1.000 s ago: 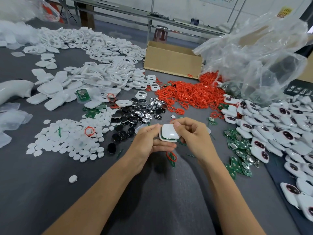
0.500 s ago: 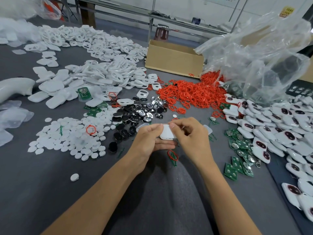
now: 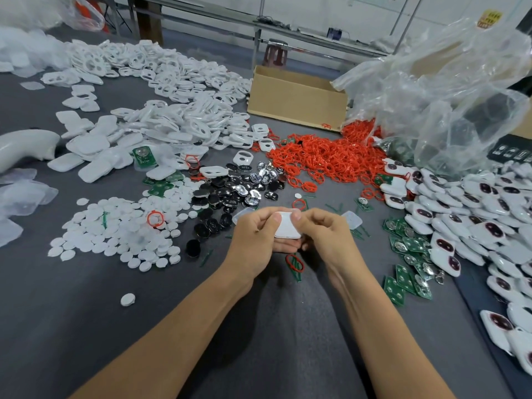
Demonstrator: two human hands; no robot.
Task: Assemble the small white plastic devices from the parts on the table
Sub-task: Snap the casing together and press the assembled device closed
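Observation:
My left hand [image 3: 254, 240] and my right hand [image 3: 325, 239] meet over the grey table [image 3: 72, 326] and both pinch one small white plastic device [image 3: 286, 226] between thumbs and fingers. Its smooth white back faces me; its underside is hidden by my fingers. White shell halves [image 3: 178, 131] lie heaped at the back left. White round discs [image 3: 121, 231] spread at the left, black and chrome button inserts [image 3: 236, 188] lie just beyond my hands, and red rubber rings [image 3: 325, 159] pile behind them. Green circuit boards [image 3: 408, 260] lie to the right.
Assembled white devices with dark windows [image 3: 475, 220] crowd the right edge. A cardboard box [image 3: 296, 99] and a crumpled clear plastic bag [image 3: 449, 90] stand at the back. One red ring [image 3: 294, 262] lies under my wrists. A single white disc [image 3: 127, 299] sits at front left.
Both hands have closed tighter round the white device and turned it flatter. Its top face showed openly a second ago; my thumbs now cover its upper edge.

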